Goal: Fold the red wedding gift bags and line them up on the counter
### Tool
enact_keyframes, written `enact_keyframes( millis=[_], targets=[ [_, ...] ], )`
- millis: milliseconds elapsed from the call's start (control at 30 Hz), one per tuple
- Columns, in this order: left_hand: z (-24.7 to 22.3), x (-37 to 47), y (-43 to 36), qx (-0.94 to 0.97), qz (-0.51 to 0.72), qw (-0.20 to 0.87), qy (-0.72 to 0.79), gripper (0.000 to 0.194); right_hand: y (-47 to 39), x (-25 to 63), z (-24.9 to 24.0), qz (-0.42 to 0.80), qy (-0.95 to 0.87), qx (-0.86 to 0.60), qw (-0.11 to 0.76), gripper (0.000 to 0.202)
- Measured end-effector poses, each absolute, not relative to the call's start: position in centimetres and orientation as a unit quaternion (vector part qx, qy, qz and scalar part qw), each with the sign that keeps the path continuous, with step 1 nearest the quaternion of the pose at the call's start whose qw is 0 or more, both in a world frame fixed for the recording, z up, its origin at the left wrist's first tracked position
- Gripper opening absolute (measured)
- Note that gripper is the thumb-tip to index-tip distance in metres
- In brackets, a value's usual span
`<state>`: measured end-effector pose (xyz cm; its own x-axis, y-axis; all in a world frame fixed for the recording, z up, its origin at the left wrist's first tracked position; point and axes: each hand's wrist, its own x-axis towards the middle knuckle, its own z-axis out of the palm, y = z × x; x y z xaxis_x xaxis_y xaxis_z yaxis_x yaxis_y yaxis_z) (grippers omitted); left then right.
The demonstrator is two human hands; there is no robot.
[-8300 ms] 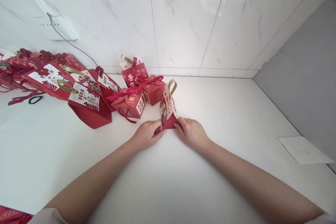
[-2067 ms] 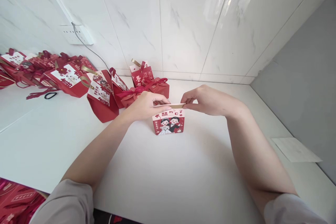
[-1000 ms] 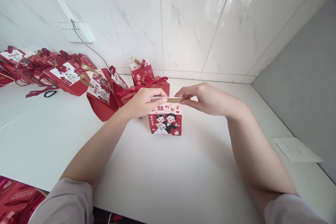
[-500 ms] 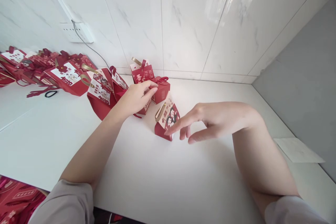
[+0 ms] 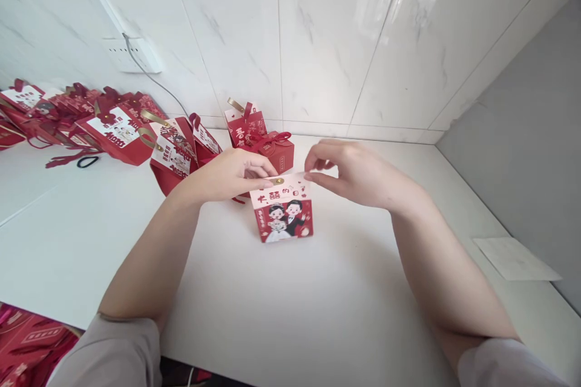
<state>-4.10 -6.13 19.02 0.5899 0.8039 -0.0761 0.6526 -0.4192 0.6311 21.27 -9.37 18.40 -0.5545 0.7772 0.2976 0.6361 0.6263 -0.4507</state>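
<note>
A person's left hand point(image 5: 229, 174) and right hand point(image 5: 354, 170) work at the top of a wedding favor box point(image 5: 285, 219) near the middle of a white surface point(image 5: 363, 302), its printed front toward the wearer. The left hand is closed on the top edge beside a gold rivet point(image 5: 279, 181), thumb in front and fingers behind; the right hand's thumb and forefinger are clamped at the opposite corner. Whether the whole base rests on the surface cannot be told.

Good handling here, by the look of it, calls for 2 even, light pinches at the same height, with the left thumb kept off the rivet. A tug from only 1 side could tilt the box or crease its panel.

Space looks tightest beyond the left hand, where a bow-tied box point(image 5: 282, 157) stands near the fingers and a tall red box point(image 5: 247, 127) stands behind it, by the tiled wall point(image 5: 327, 30). A red gift box with a gold loop point(image 5: 172, 157) sits near the left wrist. Rightward, the surface runs toward a white sheet point(image 5: 515, 258) and a grey panel point(image 5: 526, 109), making that the freer side. The front edge passes below the left arm, with red packaging point(image 5: 34, 341) beneath it.
</note>
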Motion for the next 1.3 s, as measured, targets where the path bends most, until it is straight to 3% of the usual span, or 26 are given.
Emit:
enact_keyframes(
  millis=[67,267,1300],
  targets=[
    [18.9,-4.1,-6.0,0.838,0.14,0.308,0.429,0.026,-9.1,20.9,18.1,0.125,-0.869,-0.393,0.274,0.019],
    [18.6,-3.6,-6.0,0.843,0.175,0.295,0.414,0.026,-8.5,20.9,17.4,0.159,-0.871,-0.44,0.153,0.017],
    [18.4,-4.1,-4.8,0.832,0.076,0.288,0.468,0.023,-8.2,22.1,17.6,0.188,-0.848,-0.489,0.086,0.023]
  ],
)
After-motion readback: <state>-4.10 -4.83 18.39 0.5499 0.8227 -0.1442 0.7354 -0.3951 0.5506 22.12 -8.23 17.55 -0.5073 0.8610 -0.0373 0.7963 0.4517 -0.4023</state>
